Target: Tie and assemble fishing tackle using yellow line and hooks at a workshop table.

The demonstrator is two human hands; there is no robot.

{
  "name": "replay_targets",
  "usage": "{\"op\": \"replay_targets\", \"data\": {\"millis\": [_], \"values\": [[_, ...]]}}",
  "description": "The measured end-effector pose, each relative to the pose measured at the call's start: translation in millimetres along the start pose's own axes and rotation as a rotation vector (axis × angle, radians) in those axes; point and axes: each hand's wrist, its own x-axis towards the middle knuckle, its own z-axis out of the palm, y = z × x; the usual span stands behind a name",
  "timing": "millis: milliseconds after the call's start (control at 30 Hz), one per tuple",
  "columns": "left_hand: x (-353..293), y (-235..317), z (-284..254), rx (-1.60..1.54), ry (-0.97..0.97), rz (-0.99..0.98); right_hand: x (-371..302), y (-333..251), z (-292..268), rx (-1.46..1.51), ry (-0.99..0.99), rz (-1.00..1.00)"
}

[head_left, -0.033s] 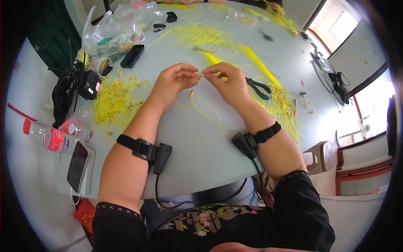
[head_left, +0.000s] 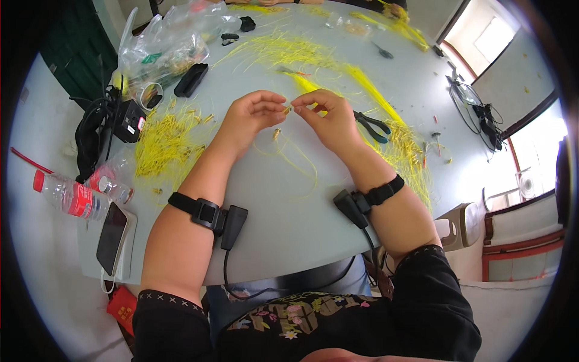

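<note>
My left hand [head_left: 253, 114] pinches a small gold-coloured piece [head_left: 287, 111] between thumb and fingertips, above the middle of the table. Right beside it, the thumb and forefinger of my right hand [head_left: 325, 114] are pressed together, almost meeting the left fingertips; what they grip is too small to make out. Below the hands lies another small gold piece [head_left: 277, 134] with a loose loop of yellow strand [head_left: 313, 172]. Dark-handled pliers [head_left: 373, 127] rest just right of my right wrist. A bundle of long yellow strands [head_left: 377, 93] stretches behind them.
A heap of yellow strands with gold ends [head_left: 166, 142] lies left of my left forearm. Further left are a plastic bottle [head_left: 75, 199], a phone [head_left: 113, 238] and a black box [head_left: 128, 122]. Plastic bags [head_left: 163, 48] stand at the far left, coiled black cables [head_left: 482, 120] at the right.
</note>
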Motion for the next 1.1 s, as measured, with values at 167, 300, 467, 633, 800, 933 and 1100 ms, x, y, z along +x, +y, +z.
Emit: {"op": "replay_targets", "data": {"millis": [167,300,467,633,800,933,1100], "values": [[1.3,-4.5,-3.7,-0.01,-0.024,0.012,-0.1,0.3,2.0,0.001,-0.012,-0.022],[2.7,-5.7,-3.4,-0.013,-0.029,-0.002,-1.2,-0.5,1.3,0.023,-0.032,0.006],[3.6,-7.9,-4.7,0.006,-0.013,0.007,-2.6,-6.9,0.5,0.043,-0.084,0.141],[4.2,-8.7,-4.9,0.046,0.006,0.034,-2.7,-6.1,0.2,0.14,-0.138,0.245],[4.6,-10.3,-6.0,0.128,-0.053,0.022,-2.4,-4.4,1.7,0.176,-0.151,0.219],[2.6,-4.4,-1.5,0.071,-0.018,-0.049,-1.4,-4.5,0.5,0.381,-0.179,0.254],[-2.4,-4.1,3.4,0.199,-0.102,-0.084,-0.6,3.9,1.6,0.471,-0.171,0.305]]}}
